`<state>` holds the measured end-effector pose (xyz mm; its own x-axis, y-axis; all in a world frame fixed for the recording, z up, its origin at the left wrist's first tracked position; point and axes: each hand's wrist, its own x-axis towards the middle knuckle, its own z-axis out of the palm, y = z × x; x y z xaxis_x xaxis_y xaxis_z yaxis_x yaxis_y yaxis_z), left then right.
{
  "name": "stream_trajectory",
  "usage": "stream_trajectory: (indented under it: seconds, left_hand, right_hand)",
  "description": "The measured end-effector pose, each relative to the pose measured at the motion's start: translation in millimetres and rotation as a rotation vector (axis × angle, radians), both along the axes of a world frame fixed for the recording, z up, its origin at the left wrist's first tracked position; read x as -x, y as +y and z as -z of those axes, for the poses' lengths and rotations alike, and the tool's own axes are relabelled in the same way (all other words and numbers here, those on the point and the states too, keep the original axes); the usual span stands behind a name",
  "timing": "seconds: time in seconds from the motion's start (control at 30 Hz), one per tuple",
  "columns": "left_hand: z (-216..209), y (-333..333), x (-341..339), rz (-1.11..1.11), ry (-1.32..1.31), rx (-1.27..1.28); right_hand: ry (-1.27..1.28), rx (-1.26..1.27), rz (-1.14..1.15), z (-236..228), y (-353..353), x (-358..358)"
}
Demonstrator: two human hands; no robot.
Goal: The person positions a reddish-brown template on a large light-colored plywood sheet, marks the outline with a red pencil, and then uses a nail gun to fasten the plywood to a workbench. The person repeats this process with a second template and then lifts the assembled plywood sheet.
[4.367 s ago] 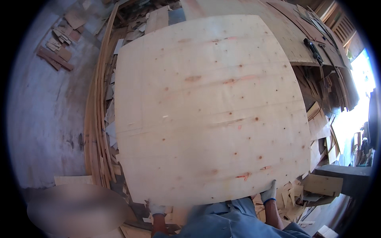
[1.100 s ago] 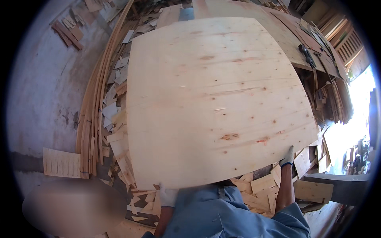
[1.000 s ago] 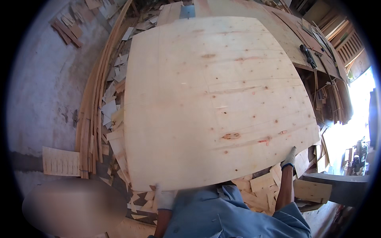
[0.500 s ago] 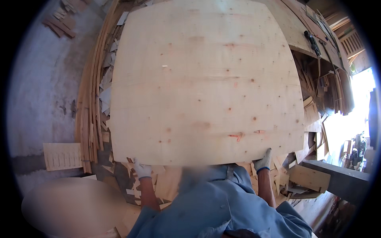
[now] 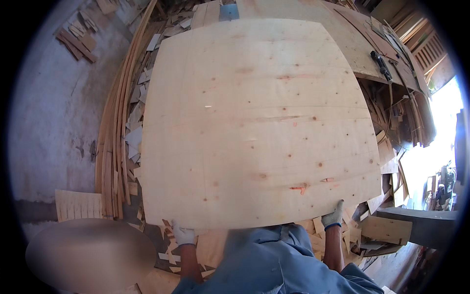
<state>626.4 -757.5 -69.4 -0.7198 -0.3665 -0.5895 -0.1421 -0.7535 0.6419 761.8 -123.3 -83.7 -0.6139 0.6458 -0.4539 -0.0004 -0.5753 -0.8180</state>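
Observation:
A large pale plywood sheet [image 5: 235, 147] with small knots and a few reddish marks fills the middle of the view. Its near edge lies close to my waist. At the left end of that edge, my left hand [image 5: 183, 234], in a white glove with a blue cuff, grips the sheet; its fingers are partly hidden beneath the wood. My right hand [image 5: 334, 216], gloved the same way, holds the near edge further right, with the thumb on top and the other fingers hidden under it.
A workbench [image 5: 279, 9] stands beyond the sheet, with a corded power tool [image 5: 381, 66] on its right side. Long wooden strips [image 5: 113, 132] lean along the left wall [image 5: 54, 108]. Scrap wood covers the floor. A grey beam [image 5: 421, 220] juts in at right.
The plywood sheet has come down in the view toward me, and both hands have moved with it, still gripping. More of the workbench now shows past its far edge.

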Motion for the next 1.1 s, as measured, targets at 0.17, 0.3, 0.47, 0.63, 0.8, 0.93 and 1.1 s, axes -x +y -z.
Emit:
stream_trajectory:
  seconds: [0.17,0.3,0.47,0.63,0.8,0.93,1.1]
  left_hand:
    - [-47.1,25.7,9.0,-0.054,-0.05,-0.002]
    - [-1.5,-9.1,-17.5,0.129,-0.043,0.42]
    - [-52.7,37.0,3.3,-0.039,-0.011,0.001]
    - [-93.0,54.5,24.1,-0.033,-0.123,-0.124]
    - [14.9,-16.9,12.1,-0.034,-0.063,-0.065]
    - [38.9,-12.7,37.1,0.021,-0.035,-0.136]
    - [35.5,-24.3,80.1,0.008,-0.155,-0.083]
  right_hand:
    - [0.128,0.417,0.19,-12.7,19.1,-4.7]
    - [0.065,0.494,0.209,-41.5,13.9,12.2]
    - [0.036,0.46,0.227,-68.6,9.8,22.6]
    - [0.034,0.534,0.28,-65.4,1.9,26.0]
    - [0.064,0.563,0.195,-40.8,-4.3,34.5]
    - [0.119,0.474,0.127,45.3,10.5,5.5]
    - [-0.204,-0.224,-0.388,72.1,-21.1,-1.0]
